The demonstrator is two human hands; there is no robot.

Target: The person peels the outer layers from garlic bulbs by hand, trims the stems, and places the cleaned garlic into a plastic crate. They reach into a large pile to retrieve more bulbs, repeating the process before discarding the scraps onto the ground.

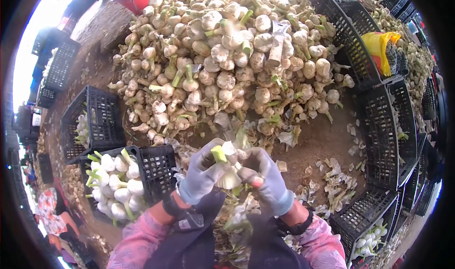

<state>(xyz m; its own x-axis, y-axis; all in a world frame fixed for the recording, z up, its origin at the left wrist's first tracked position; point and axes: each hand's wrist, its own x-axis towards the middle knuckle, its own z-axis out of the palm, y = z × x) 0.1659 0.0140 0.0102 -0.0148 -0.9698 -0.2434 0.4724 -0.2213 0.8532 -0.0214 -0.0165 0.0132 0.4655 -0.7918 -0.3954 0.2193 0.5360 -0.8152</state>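
Between my two gloved hands is a garlic bulb (228,180) with a cut green stem, and loose papery skin hangs about it. My left hand (201,168) is closed around the bulb and stem from the left. From the right, the fingers of my right hand (266,175) are bent and pressed together against the bulb and its skin. A pinkish-orange patch shows at one fingertip of the right glove. Just beyond the hands lies a large heap of unpeeled garlic (222,74), with a wooden-handled tool (276,48) resting on it.
At left, a black crate (159,167) holds white peeled garlic (113,183); another crate (104,119) stands behind it. More black crates (379,131) line the right side, one with a yellow bag (379,48). Garlic skins (332,188) litter the ground. A person (52,212) sits far left.
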